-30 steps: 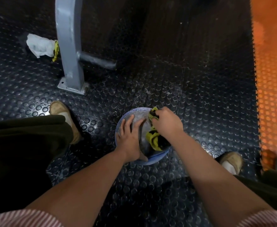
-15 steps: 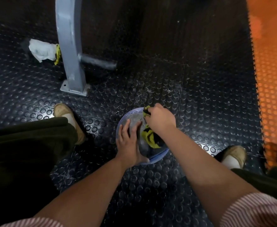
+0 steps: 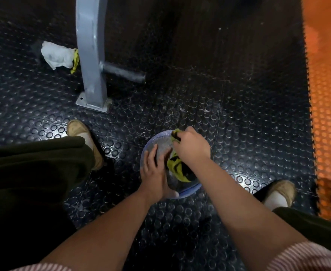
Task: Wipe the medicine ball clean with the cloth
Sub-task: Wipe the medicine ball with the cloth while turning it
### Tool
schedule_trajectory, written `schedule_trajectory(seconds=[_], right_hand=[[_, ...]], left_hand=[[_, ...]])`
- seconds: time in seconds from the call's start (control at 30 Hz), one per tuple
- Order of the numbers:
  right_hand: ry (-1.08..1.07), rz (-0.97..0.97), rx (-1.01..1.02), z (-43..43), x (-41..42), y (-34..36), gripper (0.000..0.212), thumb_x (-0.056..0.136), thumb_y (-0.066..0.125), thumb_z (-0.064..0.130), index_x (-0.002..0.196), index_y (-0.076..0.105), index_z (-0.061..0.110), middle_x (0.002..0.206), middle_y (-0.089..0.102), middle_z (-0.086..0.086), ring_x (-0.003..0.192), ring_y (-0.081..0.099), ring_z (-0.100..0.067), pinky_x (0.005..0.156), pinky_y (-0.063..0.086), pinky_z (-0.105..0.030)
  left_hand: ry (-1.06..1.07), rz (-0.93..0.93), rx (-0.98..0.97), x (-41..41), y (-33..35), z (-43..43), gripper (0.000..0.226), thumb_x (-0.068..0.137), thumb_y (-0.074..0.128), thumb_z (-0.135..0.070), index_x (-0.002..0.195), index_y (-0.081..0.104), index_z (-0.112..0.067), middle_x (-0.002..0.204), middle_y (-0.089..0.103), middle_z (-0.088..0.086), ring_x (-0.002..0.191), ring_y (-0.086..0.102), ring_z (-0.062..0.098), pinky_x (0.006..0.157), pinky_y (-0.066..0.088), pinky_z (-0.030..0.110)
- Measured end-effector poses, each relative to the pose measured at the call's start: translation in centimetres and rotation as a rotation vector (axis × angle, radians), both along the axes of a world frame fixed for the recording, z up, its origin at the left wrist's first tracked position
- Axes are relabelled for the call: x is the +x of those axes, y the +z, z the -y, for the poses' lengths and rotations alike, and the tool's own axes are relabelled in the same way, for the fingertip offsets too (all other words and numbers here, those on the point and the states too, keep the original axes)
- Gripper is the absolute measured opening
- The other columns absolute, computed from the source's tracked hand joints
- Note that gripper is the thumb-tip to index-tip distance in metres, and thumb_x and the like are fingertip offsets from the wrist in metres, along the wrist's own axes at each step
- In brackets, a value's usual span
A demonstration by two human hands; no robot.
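- I have the medicine ball [image 3: 161,142] low in the middle of the head view. It sits on the black studded floor mat [image 3: 239,133], between the person's two shoes.
- The left hand [image 3: 155,173] lies flat on the ball's near-left side with its fingers straight and spread. It holds nothing, and I read it as a brace against rolling.
- The right hand [image 3: 192,148] is curled tight round a bunched yellow-and-black cloth [image 3: 177,168] and presses it onto the top right of the ball. A corner of the cloth pokes out past the knuckles at the far rim.
- Progress: by my judgement the wiping is under way, with cloth on surface and ball steadied, but far from finished.
- The bare patch of the top looks greyish with a dull sheen. I cannot tell whether that is dirt, damp or the ball's own finish, so I won't call any part clean.
- Left to do, as I see it: the side under the left palm and the underside against the mat — neither can be reached unless the ball is turned.
- Elsewhere, a grey steel post [image 3: 91,55] is bolted to the mat at far left, with a crumpled white rag [image 3: 57,55] beside it. An orange mat [image 3: 329,114] runs along the right edge.
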State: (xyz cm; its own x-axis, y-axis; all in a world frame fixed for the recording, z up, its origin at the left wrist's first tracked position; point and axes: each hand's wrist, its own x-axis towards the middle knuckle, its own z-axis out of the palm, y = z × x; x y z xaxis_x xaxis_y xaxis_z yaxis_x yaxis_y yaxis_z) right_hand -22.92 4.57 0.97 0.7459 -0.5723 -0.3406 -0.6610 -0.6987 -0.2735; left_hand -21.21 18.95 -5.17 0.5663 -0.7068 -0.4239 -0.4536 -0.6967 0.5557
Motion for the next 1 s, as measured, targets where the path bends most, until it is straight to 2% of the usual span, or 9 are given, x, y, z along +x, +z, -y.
schedule_trajectory(seconds=[0.03, 0.1, 0.17, 0.3, 0.47, 0.57, 0.73, 0.9, 1.0], right_hand=[[0.000, -0.023, 0.016, 0.2, 0.6, -0.1, 0.030, 0.097, 0.045, 0.027, 0.115, 0.063, 0.012, 0.113, 0.047, -0.008, 0.099, 0.055, -0.032, 0.068, 0.039, -0.033], [-0.002, -0.037, 0.038, 0.3, 0.7, -0.2, 0.030, 0.097, 0.044, 0.027, 0.116, 0.062, 0.011, 0.114, 0.046, -0.009, 0.100, 0.055, -0.032, 0.069, 0.040, -0.033], [0.001, -0.013, 0.040, -0.2, -0.6, 0.1, 0.031, 0.097, 0.045, 0.028, 0.117, 0.062, 0.012, 0.117, 0.046, -0.008, 0.102, 0.054, -0.031, 0.071, 0.042, -0.034], [-0.009, 0.005, 0.060, -1.2, -3.4, 0.9, 0.034, 0.096, 0.046, 0.026, 0.125, 0.060, 0.017, 0.124, 0.046, -0.005, 0.107, 0.053, -0.028, 0.078, 0.044, -0.034], [0.011, -0.049, 0.008, 0.4, 0.2, 0.6, 0.027, 0.096, 0.045, 0.023, 0.112, 0.063, 0.012, 0.115, 0.047, -0.007, 0.096, 0.055, -0.029, 0.065, 0.039, -0.033], [0.019, -0.084, 0.061, 1.6, 2.6, 0.2, 0.024, 0.096, 0.045, 0.022, 0.108, 0.063, 0.013, 0.117, 0.050, -0.007, 0.099, 0.056, -0.031, 0.068, 0.038, -0.032], [0.002, -0.080, 0.088, 1.4, 1.1, 0.7, 0.028, 0.096, 0.046, 0.027, 0.112, 0.062, 0.011, 0.113, 0.047, -0.009, 0.100, 0.055, -0.032, 0.070, 0.038, -0.033], [0.010, -0.046, 0.076, -0.2, -3.1, 1.0, 0.030, 0.094, 0.048, 0.027, 0.117, 0.063, 0.014, 0.119, 0.047, -0.006, 0.103, 0.054, -0.029, 0.076, 0.045, -0.035], [0.004, -0.022, 0.032, -0.4, -3.0, 0.9, 0.032, 0.094, 0.048, 0.027, 0.120, 0.063, 0.016, 0.118, 0.048, -0.005, 0.099, 0.055, -0.029, 0.075, 0.048, -0.036]], left_hand=[[-0.002, 0.002, 0.016, 0.1, 0.1, 0.0, 0.143, 0.054, 0.089, -0.049, 0.145, -0.021, -0.032, 0.149, -0.028, -0.008, 0.144, -0.022, 0.025, 0.118, 0.006, 0.054], [0.010, -0.024, -0.001, 0.9, 0.1, 0.2, 0.140, 0.051, 0.091, -0.046, 0.152, -0.004, -0.023, 0.155, -0.020, 0.003, 0.145, -0.019, 0.028, 0.118, 0.007, 0.054], [0.040, -0.059, -0.044, 1.7, 0.3, 0.4, 0.139, 0.048, 0.093, -0.045, 0.153, 0.004, -0.024, 0.157, -0.014, 0.004, 0.146, -0.014, 0.028, 0.118, 0.008, 0.055], [0.037, -0.063, -0.033, 2.2, 0.8, 1.2, 0.128, 0.058, 0.089, -0.040, 0.150, 0.000, -0.037, 0.155, -0.017, -0.003, 0.147, -0.013, 0.026, 0.118, 0.011, 0.054], [0.023, -0.055, -0.010, 2.0, 0.4, 0.7, 0.137, 0.052, 0.092, -0.045, 0.152, 0.001, -0.026, 0.156, -0.018, 0.001, 0.146, -0.015, 0.029, 0.115, 0.014, 0.060], [0.022, -0.006, 0.073, 1.7, 0.6, 1.1, 0.138, 0.055, 0.089, -0.049, 0.149, -0.011, -0.032, 0.153, -0.024, -0.006, 0.146, -0.018, 0.027, 0.117, 0.013, 0.057], [0.031, -0.085, 0.004, 3.1, 0.6, 1.5, 0.140, 0.050, 0.093, -0.045, 0.151, -0.002, -0.028, 0.156, -0.018, 0.000, 0.146, -0.015, 0.027, 0.117, 0.011, 0.059], [-0.010, -0.070, 0.057, 3.3, 0.7, 1.9, 0.125, 0.064, 0.086, -0.036, 0.148, -0.006, -0.038, 0.155, -0.021, -0.006, 0.146, -0.015, 0.028, 0.117, 0.011, 0.057], [-0.050, -0.060, 0.092, 2.8, 0.8, 1.5, 0.132, 0.061, 0.088, -0.039, 0.148, -0.011, -0.039, 0.154, -0.026, -0.005, 0.145, -0.019, 0.029, 0.118, 0.007, 0.057]])
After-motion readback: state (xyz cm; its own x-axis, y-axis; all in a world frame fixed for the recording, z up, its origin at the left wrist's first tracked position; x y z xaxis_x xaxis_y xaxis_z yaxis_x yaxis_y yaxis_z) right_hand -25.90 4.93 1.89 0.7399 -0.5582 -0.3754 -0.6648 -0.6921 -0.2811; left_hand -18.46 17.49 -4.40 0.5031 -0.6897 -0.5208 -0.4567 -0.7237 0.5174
